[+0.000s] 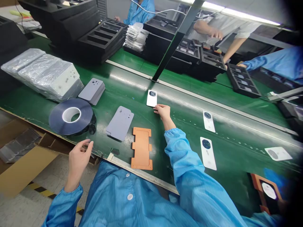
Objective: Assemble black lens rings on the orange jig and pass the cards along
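Observation:
My right hand (163, 112) has its fingertips at the lower right corner of a white phone back panel (151, 100), closed on its edge. The panel has a dark round camera area and lies on the green bench. My left hand (79, 157) is at the bench's front edge, thumb and forefinger in a pinch; anything between them is too small to make out. Just above it lies a big roll of dark clear tape (56, 118) with a white core. Grey phone-shaped sheets (120, 123) and an orange jig plate (142, 148) lie between my hands.
More white panels (208, 154) lie at the right, near an orange fixture (258, 186). Wrapped stacks (40, 72) and a grey sheet stack (92, 90) stand at the left. Black trays (101, 37) line the back. A slanted post (170, 50) rises mid-bench; co-workers' arms (208, 30) show beyond.

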The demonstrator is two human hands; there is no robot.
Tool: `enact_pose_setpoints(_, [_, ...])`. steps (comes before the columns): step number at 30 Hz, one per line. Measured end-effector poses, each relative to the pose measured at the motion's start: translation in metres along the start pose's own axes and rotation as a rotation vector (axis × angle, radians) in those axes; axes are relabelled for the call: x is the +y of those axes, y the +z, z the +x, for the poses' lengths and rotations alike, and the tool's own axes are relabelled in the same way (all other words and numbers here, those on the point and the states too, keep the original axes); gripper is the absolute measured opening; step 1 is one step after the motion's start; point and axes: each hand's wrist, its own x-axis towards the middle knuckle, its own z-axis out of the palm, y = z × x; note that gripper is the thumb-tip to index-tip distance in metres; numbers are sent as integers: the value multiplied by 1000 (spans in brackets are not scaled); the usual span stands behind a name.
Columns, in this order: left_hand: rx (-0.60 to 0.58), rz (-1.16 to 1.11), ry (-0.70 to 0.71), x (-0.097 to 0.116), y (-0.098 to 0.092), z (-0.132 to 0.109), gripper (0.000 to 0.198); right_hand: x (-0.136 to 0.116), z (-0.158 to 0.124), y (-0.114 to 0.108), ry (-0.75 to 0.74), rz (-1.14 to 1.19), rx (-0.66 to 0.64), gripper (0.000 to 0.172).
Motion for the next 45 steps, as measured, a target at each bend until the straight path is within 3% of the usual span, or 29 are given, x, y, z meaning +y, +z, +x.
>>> enact_pose_setpoints(3, [14, -21, 60, 9, 3, -5, 32, -9, -11, -10, -33, -66, 9, 29])
enact_pose_setpoints(6, [7, 26, 169, 21, 2, -11, 27, -22, -43, -12, -124, -111, -66, 35])
enact_pose_setpoints(8, [-33, 86, 226, 30, 1, -15, 25, -31, -82, -6, -276, -149, -238, 35])
enact_pose_setpoints(14, [-165, 260, 319, 47, -5, -27, 25, -50, -235, 32, -616, -211, -880, 29])
enact_pose_setpoints(16, [-190, 336, 349, 49, -7, -31, 26, -51, -266, 47, -747, -334, -1041, 33])
enact_pose_setpoints(18, [-218, 380, 381, 48, -9, -35, 25, -49, -282, 59, -790, -427, -1105, 34])
enact_pose_setpoints(24, [-309, 181, 395, 46, -13, -32, 15, -36, -280, 74, -762, -538, -1070, 29])
enact_pose_setpoints(28, [-182, -16, 314, 39, -6, -15, 21, -29, -274, 75, -770, -518, -1045, 29])
enact_pose_setpoints(33, [-115, -63, 282, 33, 10, 1, 25, -24, -269, 77, -767, -449, -1073, 34])
enact_pose_setpoints(40, [-98, -103, 346, 26, 18, 5, 24, -22, -265, 79, -720, -351, -1130, 44])
enact_pose_setpoints(45, [-1, -22, 443, 27, 18, 4, 15, -24, -264, 78, -702, -330, -1153, 43])
